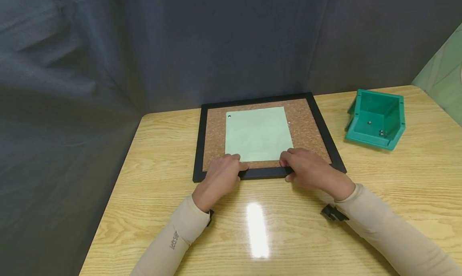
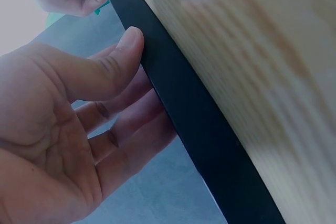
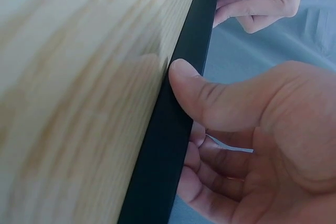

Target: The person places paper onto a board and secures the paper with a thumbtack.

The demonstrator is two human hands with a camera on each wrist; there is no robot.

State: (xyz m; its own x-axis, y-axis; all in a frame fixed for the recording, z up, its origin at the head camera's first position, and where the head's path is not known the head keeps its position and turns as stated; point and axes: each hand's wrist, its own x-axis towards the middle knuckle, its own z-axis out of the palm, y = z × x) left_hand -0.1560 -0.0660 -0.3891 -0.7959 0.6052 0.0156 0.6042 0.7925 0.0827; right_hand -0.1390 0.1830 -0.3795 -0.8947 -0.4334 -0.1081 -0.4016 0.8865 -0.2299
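Note:
A corkboard (image 1: 306, 125) with a black frame lies on the table, and a pale green square sheet of paper (image 1: 257, 134) rests on its cork. One small round dark pin (image 1: 229, 116) sits at the paper's far left corner. My left hand (image 1: 221, 172) grips the near frame edge left of the middle. In the left wrist view its thumb (image 2: 130, 39) presses the black side while the fingers reach over the frame. Farther right along that edge, my right hand (image 1: 307, 167) holds the frame likewise, thumb (image 3: 186, 74) against the side and fingers curled over.
To the right of the corkboard stands a green plastic bin (image 1: 401, 117) with a few small shiny pieces (image 1: 382, 133) inside. A dark cloth (image 1: 231, 43) hangs behind the wooden table (image 1: 155, 212) and down its left side. Light glares off the tabletop between the forearms.

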